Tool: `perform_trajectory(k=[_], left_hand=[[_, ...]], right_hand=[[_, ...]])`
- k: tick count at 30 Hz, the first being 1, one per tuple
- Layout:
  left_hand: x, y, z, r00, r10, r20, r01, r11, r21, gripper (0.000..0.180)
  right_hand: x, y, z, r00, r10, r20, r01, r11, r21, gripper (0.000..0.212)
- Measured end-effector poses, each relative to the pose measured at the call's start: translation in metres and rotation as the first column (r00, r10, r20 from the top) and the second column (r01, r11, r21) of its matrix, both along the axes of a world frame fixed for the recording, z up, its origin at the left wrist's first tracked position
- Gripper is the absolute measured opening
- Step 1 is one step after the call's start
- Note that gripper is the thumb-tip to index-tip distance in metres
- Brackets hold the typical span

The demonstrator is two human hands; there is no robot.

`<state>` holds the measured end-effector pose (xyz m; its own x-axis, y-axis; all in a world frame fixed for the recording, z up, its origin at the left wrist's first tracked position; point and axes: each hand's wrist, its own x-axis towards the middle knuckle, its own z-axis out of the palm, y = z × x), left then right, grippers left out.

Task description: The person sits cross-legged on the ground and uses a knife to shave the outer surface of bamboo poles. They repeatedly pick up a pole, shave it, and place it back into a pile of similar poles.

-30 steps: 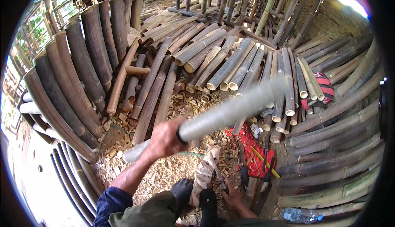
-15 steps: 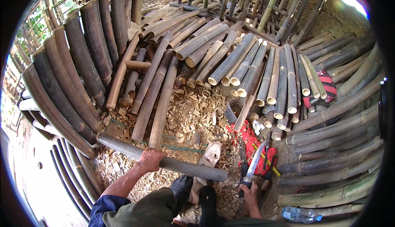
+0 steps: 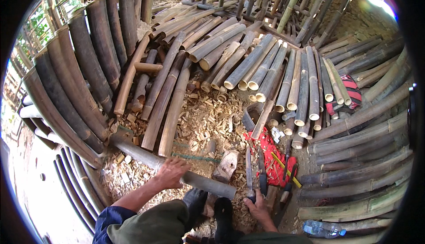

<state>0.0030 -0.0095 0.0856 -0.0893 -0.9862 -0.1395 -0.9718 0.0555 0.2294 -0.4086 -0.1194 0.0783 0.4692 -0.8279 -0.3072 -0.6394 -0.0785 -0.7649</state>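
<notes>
My left hand point(image 3: 171, 173) is closed over the top of a grey-brown bamboo pole point(image 3: 208, 186), which lies slantwise in front of my legs. The pole's far-left end rests among wood chips and its right end is near my foot. In my right hand point(image 3: 260, 210) is the dark handle of a knife point(image 3: 249, 168), the long blade pointing away from me. Between the pole and the knife, a pale wooden block point(image 3: 226, 164) sits on the chips. Beside the knife lies a second dark-handled tool point(image 3: 262, 173), at the edge of a red cloth point(image 3: 276, 149).
Bamboo lengths point(image 3: 310, 84) lie in rows ahead and on the right. More bamboo poles point(image 3: 90, 53) lean at the left. A yellow measuring strip point(image 3: 283, 166) and long dark-handled tools point(image 3: 288, 191) lie on my right. A plastic bottle point(image 3: 323, 229) rests near the lower right.
The bamboo pole has shifted and turned, its left end moving slightly right and its right end toward me. The knife has swung left, its blade now nearly straight ahead.
</notes>
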Motion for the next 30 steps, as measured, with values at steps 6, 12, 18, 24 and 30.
perform_trajectory(k=[6,12,18,24,30], left_hand=[[-0.003,-0.024,-0.05,0.998,-0.029,-0.05,0.028,0.999,-0.019,0.049],[0.005,-0.02,-0.05,0.997,0.02,0.078,-0.021,1.0,0.016,0.047],[0.01,-0.03,-0.026,0.999,-0.035,-0.032,0.037,0.997,0.074,0.051],[0.002,-0.032,-0.026,1.0,-0.009,-0.005,0.009,0.999,0.042,0.056],[0.012,-0.028,-0.045,1.0,0.022,-0.012,-0.02,0.996,0.092,0.054]], right_hand=[[-0.019,0.009,-0.032,1.0,-0.018,0.022,0.019,0.999,-0.03,0.062],[-0.004,0.008,0.012,0.993,0.083,-0.085,-0.086,0.996,-0.028,0.052],[0.012,0.001,0.041,0.979,0.163,-0.124,-0.161,0.987,0.023,0.039],[0.006,0.002,0.047,0.958,0.171,-0.229,-0.193,0.979,-0.073,0.032],[0.021,-0.004,0.029,0.933,0.245,-0.265,-0.297,0.939,-0.175,0.031]])
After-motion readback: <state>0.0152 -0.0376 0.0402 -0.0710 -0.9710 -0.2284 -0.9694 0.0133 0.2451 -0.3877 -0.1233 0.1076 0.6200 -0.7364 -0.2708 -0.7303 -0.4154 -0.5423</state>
